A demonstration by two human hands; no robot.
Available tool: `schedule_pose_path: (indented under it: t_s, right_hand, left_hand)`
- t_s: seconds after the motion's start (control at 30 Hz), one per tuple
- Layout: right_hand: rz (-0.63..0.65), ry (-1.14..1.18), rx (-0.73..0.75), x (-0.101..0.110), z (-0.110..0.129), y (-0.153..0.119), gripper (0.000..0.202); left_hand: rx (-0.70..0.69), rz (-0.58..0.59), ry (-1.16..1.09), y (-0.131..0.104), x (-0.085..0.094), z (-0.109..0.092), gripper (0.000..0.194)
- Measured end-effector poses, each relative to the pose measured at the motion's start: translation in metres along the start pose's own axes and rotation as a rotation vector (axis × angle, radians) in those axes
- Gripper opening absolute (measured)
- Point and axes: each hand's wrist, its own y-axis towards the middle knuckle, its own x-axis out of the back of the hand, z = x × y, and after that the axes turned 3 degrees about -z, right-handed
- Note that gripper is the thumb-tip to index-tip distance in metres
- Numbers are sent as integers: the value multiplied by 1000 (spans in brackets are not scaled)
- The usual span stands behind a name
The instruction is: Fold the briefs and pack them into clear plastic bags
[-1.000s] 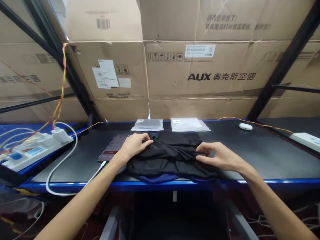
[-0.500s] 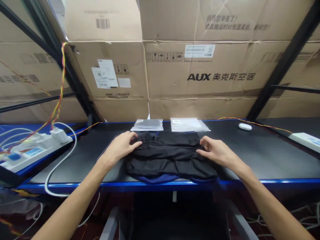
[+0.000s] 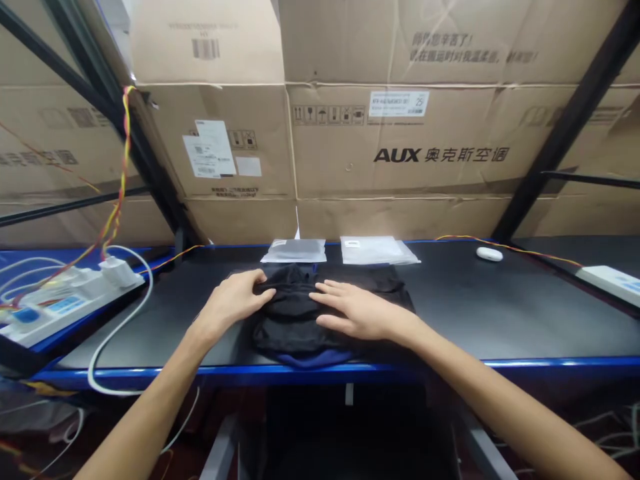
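A folded black garment (image 3: 290,327) with a dark blue part (image 3: 313,359) showing along its near side lies wrinkled on the black-topped table (image 3: 500,313). At its left edge, my left hand (image 3: 233,300) has its fingers and thumb bent round some of the fabric. My right hand (image 3: 357,310) rests palm down across the middle of the garment, fingers stretched out and a little spread. Part of the cloth is hidden under that hand and forearm.
Behind the garment lie two flat packets, a left packet (image 3: 294,251) and a right packet (image 3: 379,251). A small white case (image 3: 489,254) sits at the back right. Power strips stand at left (image 3: 75,300) and right (image 3: 613,283). A white cable (image 3: 113,327) loops over the front edge.
My right hand has moved left from the garment's right edge onto its middle, and its fingers have straightened. My left hand has shifted slightly left.
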Motion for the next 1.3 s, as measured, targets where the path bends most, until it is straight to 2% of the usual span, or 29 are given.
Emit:
schedule_pose_path:
  t_s: [0.17,0.27,0.37,0.47,0.53,0.6,0.67,0.73,0.83,1.0,1.17,1.23,1.3]
  right_hand:
    - [91,24,-20,-12,-5,3,64]
    - [96,60,-20,-7,-6,-3,63]
    - [89,81,-61,5,-8,-10,61]
    - [76,46,-122,14,-18,-21,62]
    - [42,-4,-167,18,-28,-31,60]
    - [-6,-42,-196,19,-41,-42,59]
    - [-38,-72,-222,18,-51,-54,57]
    - [-56,-90,-243,18,-58,-63,56]
    - [-77,-59,-242,17,-64,-72,55]
    - [-80,24,-264,17,-71,-76,55]
    - [-95,30,-294,19,-74,-79,59]
    - [-104,7,-299,21,-75,-81,60]
    - [-104,-27,-305,21,-76,-83,60]
  left_hand:
    - [-18,-153,-310,-1,-5,-18,26]
    - [-52,-217,-538,-2,-8,-32,28]
    - [-97,-227,-685,-1,-8,-49,30]
    - [-180,-272,-684,0,-10,-70,28]
    - [-286,-280,-647,0,-16,-85,24]
    - [-417,-216,-596,-1,-27,-97,22]
    - [-539,-95,-483,-4,-40,-105,23]
    - [-630,18,-348,-7,-50,-108,27]
    - [-688,76,-268,-12,-58,-108,24]
    - [-735,88,-319,-16,-53,-102,24]
    - [-739,152,-377,-17,-41,-98,31]
    - [-689,108,-438,-15,-35,-96,32]
    - [-552,-18,-443,-12,-30,-91,32]
